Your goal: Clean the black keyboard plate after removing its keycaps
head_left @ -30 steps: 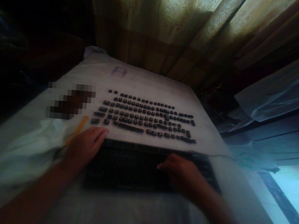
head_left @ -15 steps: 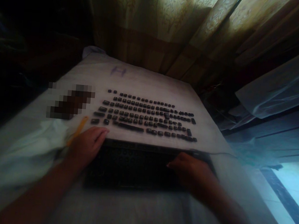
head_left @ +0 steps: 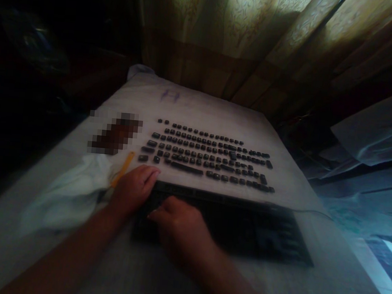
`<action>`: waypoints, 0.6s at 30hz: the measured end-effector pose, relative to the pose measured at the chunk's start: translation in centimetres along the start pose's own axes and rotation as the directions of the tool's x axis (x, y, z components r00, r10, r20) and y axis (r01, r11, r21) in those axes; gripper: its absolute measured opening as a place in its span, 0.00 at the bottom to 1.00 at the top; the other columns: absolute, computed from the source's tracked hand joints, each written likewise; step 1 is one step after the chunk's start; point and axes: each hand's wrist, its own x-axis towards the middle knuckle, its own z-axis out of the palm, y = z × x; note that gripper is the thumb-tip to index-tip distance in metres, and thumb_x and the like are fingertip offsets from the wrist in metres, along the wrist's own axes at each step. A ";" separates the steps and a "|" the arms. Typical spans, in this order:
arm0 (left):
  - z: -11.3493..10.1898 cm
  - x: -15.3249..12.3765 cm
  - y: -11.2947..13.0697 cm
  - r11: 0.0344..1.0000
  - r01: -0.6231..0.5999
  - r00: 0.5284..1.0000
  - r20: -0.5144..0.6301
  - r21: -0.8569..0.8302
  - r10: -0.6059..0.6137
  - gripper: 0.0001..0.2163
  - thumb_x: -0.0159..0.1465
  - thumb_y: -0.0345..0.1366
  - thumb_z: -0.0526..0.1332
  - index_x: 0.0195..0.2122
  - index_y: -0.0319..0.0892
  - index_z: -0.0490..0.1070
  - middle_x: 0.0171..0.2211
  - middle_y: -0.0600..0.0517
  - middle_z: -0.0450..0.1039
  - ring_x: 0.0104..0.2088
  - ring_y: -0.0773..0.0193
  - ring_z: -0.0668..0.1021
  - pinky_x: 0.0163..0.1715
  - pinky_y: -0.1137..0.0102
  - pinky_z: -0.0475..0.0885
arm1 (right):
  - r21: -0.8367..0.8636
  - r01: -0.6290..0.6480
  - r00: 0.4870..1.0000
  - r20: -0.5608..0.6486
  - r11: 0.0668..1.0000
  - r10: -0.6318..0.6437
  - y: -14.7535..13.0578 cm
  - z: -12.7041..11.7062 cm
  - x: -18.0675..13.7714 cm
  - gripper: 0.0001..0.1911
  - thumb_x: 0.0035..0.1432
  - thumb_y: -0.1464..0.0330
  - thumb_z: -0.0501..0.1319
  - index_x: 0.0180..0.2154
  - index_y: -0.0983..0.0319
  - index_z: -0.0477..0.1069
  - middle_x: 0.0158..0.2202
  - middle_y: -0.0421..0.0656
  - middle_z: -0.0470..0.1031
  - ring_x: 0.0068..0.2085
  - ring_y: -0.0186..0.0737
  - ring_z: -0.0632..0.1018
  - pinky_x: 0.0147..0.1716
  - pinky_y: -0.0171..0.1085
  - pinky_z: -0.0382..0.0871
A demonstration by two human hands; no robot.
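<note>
A black keyboard base (head_left: 237, 228), stripped of its keycaps, lies on the pale cloth-covered surface in front of me. My left hand (head_left: 136, 185) is closed at the base's upper left corner and holds it there. Over the left part of the base is my right hand (head_left: 179, 223), fingers pinched together and low against it. Whatever is between those fingers is too dark and small to make out. Beyond the base, loose black keycaps (head_left: 198, 155) lie in rows, with the long space bar (head_left: 187, 168) in the nearest row.
Left of my left hand lie a yellow strip-like tool (head_left: 124, 168) and a crumpled white cloth (head_left: 71, 195). A blurred-out reddish-brown patch (head_left: 116, 135) is behind them. The keyboard cable (head_left: 313, 213) runs off to the right. A patterned curtain (head_left: 240, 27) hangs beyond the far edge.
My right hand has swept from the right part of the keyboard base across to its left part, close to my left hand. The left hand stays at the corner. The view has shifted slightly.
</note>
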 end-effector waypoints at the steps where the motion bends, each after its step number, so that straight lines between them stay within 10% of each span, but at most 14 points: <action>1: 0.0 0.0 0.0 1.000 0.000 1.000 -0.002 0.002 0.000 0.17 0.68 0.44 0.49 0.41 0.46 0.77 0.42 0.48 0.82 0.42 0.55 0.81 0.44 0.64 0.74 | -0.041 0.009 1.000 0.022 0.999 -0.008 -0.2 0.1 0.3 0.09 0.66 0.71 0.61 0.41 0.57 0.81 0.37 0.44 0.77 0.34 0.40 0.77 0.30 0.34 0.67; 18: -0.2 0.0 -0.1 0.999 -0.020 1.000 -0.003 0.027 0.020 0.19 0.68 0.45 0.48 0.41 0.45 0.77 0.41 0.48 0.82 0.41 0.56 0.82 0.43 0.63 0.75 | -0.102 -0.092 0.985 0.133 0.990 0.106 2.7 -1.6 -3.3 0.12 0.64 0.76 0.61 0.41 0.58 0.82 0.37 0.44 0.77 0.36 0.40 0.78 0.32 0.35 0.65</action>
